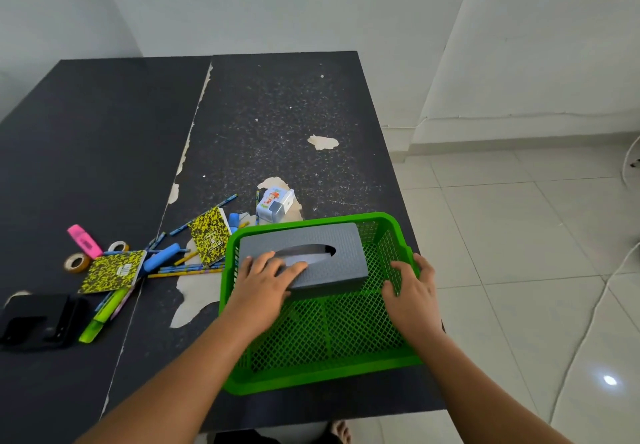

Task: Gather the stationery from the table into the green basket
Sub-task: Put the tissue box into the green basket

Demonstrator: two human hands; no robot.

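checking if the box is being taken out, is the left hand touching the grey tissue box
Touching. Head view: the left hand lies with fingers on top of the grey tissue box.

Basket [322, 378] sits at the near right edge of the surface [277, 114]. Box [339, 253] lies inside it, at the far left. Left hand [266, 281] rests on the box; right hand [412, 291] grips the basket's right rim. Notebooks [211, 236], pencils [187, 272] and tapes [77, 263] lie left of the basket. Tin [275, 204] stands just behind it.
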